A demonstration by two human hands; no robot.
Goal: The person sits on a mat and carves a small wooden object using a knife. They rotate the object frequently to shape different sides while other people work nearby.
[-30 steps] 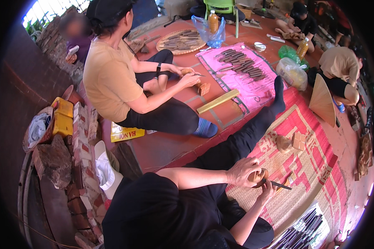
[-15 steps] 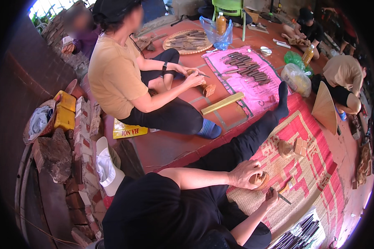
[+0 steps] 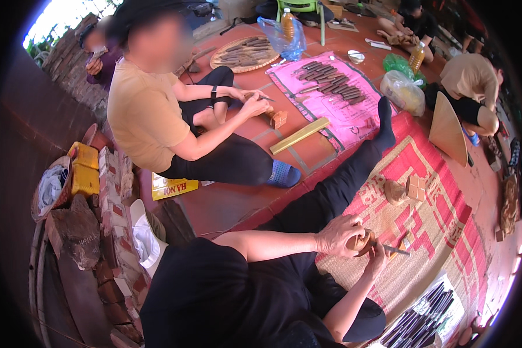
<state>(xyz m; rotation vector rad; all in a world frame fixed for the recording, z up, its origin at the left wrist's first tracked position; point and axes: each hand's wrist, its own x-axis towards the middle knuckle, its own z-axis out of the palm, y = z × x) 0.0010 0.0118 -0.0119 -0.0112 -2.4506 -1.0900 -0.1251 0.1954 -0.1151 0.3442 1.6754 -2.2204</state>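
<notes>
The rounded wooden piece point(image 3: 362, 242) sat in the left hand point(image 3: 339, 234), raised over the woven mat point(image 3: 424, 255) beside the outstretched leg point(image 3: 330, 197). It looked stiff and fairly light, dry rather than slippery, and any thin edge would likely chip under hard pressure; its broad outer side seemed the best place to hold. The left grip was wrapped around that side, fingers curled over the top. The right grip was closed on a slim dark tool point(image 3: 399, 251), likely rigid and best held by its shaft, away from the tip. The left forearm reached nearly level across the lap; the right forearm angled up, its hand point(image 3: 377, 260) just beside the wood. Whether the tool touched the wood could not be told.
</notes>
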